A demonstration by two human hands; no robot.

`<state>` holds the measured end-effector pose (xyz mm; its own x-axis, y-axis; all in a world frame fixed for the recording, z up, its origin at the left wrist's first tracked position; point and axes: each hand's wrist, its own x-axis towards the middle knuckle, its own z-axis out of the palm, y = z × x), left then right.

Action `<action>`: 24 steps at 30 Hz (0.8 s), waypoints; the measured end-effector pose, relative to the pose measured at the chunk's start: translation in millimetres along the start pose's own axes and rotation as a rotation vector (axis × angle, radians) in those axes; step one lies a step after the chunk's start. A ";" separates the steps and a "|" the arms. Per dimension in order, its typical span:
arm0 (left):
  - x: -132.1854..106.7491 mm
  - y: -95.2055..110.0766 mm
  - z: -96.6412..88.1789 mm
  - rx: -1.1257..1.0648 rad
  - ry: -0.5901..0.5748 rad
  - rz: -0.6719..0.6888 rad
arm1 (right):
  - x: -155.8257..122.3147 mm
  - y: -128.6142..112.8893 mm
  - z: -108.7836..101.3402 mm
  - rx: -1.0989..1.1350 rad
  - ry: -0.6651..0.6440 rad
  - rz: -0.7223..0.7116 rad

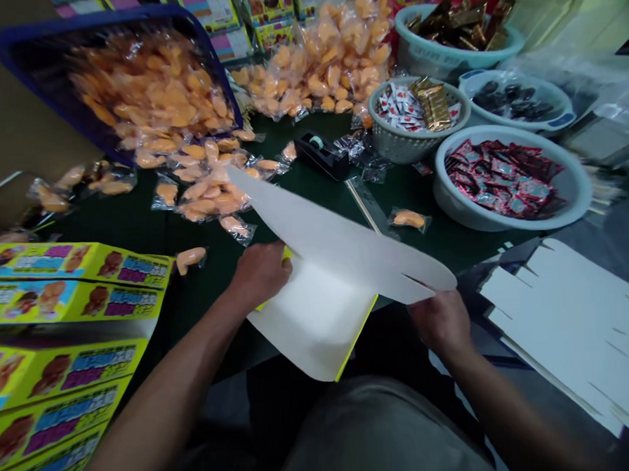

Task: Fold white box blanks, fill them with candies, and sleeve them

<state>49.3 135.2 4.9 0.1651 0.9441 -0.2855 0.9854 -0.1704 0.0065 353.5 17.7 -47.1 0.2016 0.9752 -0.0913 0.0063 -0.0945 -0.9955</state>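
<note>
A flat, unfolded cardboard box blank [326, 263], white inside with a yellow printed edge, is held over the front edge of the dark green table [150, 223]. My left hand [261, 272] grips its left side, fingers curled under the panel. My right hand [441, 320] grips the right end where the flaps are cut. One long panel is lifted and angled toward the far left.
A stack of white box blanks [566, 321] lies at right. Yellow printed boxes [60, 326] are piled at left. Orange wrapped snacks [182, 123] spill from a blue tray [35, 46]. Bowls of red packets [501, 176], mixed packets [419, 117] and a tape dispenser [320, 151] sit behind.
</note>
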 end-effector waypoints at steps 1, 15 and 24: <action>-0.2 1.5 0.8 0.008 0.008 -0.008 | -7.6 2.1 -2.4 0.060 0.005 0.014; -4.3 8.2 -6.8 0.045 -0.024 -0.034 | -42.1 6.3 16.5 0.374 -0.198 0.230; -5.7 9.6 -9.9 0.058 -0.053 -0.027 | -48.7 -4.2 26.9 -0.088 -0.307 0.123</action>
<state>58.3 131.0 16.1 0.1350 0.9325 -0.3350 0.9850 -0.1630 -0.0570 317.3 -24.0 -39.2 -0.0977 0.9689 -0.2273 0.0872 -0.2192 -0.9718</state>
